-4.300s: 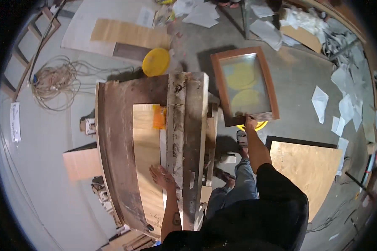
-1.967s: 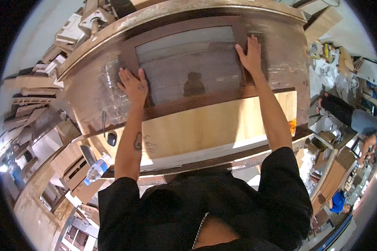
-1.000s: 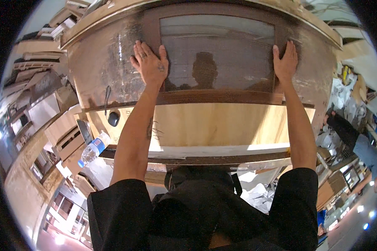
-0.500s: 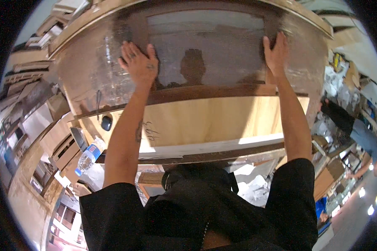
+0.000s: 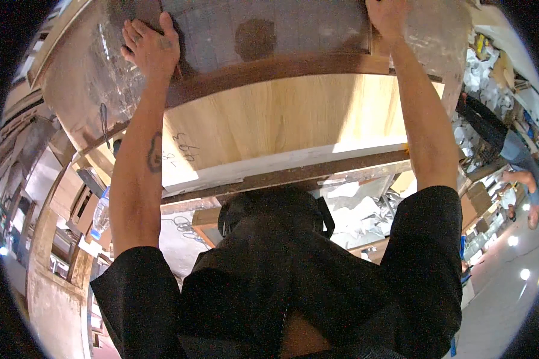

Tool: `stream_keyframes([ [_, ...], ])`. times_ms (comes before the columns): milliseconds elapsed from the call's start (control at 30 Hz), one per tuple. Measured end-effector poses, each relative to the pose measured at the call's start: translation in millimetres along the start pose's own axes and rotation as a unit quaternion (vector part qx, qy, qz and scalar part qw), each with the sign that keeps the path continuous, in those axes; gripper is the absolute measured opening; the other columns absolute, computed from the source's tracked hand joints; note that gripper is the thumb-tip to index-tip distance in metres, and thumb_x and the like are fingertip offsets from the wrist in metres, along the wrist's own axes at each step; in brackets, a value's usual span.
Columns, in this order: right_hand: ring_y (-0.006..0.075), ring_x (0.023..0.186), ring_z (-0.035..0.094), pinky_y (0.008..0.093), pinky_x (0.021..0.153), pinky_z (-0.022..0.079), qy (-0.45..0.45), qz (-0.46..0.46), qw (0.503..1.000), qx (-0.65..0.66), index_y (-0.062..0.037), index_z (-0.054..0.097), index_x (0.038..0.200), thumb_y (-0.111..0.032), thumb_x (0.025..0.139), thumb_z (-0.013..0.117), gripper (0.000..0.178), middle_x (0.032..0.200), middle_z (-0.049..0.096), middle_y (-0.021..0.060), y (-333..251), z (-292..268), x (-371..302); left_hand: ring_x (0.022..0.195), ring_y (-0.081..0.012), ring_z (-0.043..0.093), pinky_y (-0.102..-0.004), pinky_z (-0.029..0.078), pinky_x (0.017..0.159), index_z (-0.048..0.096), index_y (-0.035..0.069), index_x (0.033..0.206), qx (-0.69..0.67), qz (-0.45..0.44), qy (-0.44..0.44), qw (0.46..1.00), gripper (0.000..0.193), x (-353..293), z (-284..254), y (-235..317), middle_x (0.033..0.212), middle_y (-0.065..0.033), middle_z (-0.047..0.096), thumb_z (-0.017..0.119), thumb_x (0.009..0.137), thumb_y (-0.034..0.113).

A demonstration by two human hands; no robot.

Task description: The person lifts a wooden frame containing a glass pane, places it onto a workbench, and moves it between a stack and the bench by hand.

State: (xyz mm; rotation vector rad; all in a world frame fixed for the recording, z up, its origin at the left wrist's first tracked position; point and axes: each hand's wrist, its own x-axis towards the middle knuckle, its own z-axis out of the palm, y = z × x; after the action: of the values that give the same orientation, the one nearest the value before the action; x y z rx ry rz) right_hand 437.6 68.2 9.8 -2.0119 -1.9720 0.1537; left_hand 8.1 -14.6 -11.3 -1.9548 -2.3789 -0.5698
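Note:
A dark brown framed panel with a glossy middle lies flat in front of me; the shadowy shape of a head shows on it. My left hand rests over its left side, fingers apart and slightly bent, thumb toward the middle. Over the right side lies my right hand, its thumb apart and its fingertips cut off by the upper edge of the view. Neither hand shows an object lifted in it. Nearer to me is a pale wooden board with handwritten marks, partly covered by my left forearm.
The panel lies on a worn brown tabletop. A thin black cord and a plastic bottle, partly hidden by my arm, are at the left. White crumpled sheets lie below the table's near edge. Another person is at the far right.
Both hands have moved up in the view, the left also to the left. The panel and table appear shifted upward and leftward as the view moved. My left arm now covers more of the bottle.

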Motion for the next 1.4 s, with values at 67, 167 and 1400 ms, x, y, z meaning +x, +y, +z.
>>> stream_keyframes([
  [67, 0.0442, 0.126, 0.036, 0.0497, 0.106, 0.029, 0.064, -0.023, 0.998, -0.001, 0.0024, 0.039, 0.134, -0.044, 0.090, 0.054, 0.066, 0.136, 0.039, 0.0281, 17, 14, -5, 0.138, -0.0374, 0.021, -0.0581, 0.012, 0.109, 0.032, -0.010, 0.135, -0.003, -0.012, -0.007, 1.000, 0.080, -2, 0, 4, 0.146, -0.0251, 0.027, 0.033, 0.092, 0.058],
  [167, 0.0436, 0.128, 0.035, 0.0478, 0.108, 0.026, 0.089, -0.059, 0.993, -0.048, 0.0001, 0.037, 0.137, -0.046, 0.087, 0.057, 0.070, 0.140, 0.038, 0.0238, 22, 30, -3, 0.140, -0.0367, 0.019, -0.0573, 0.011, 0.110, 0.028, -0.010, 0.139, 0.009, -0.034, -0.039, 0.999, 0.080, -3, -7, 3, 0.148, -0.0250, 0.025, 0.032, 0.093, 0.056],
  [1400, 0.0247, 0.114, 0.051, 0.0350, 0.099, 0.037, 0.031, 0.172, 0.677, 0.715, 0.0034, 0.053, 0.126, -0.039, 0.096, 0.046, 0.052, 0.126, 0.055, 0.0146, -18, -86, -9, 0.120, -0.0279, 0.044, -0.0359, 0.030, 0.105, 0.048, 0.001, 0.128, -0.651, -0.302, -0.096, 0.690, 0.053, 31, -85, -7, 0.128, -0.0121, 0.050, 0.051, 0.093, 0.041],
])
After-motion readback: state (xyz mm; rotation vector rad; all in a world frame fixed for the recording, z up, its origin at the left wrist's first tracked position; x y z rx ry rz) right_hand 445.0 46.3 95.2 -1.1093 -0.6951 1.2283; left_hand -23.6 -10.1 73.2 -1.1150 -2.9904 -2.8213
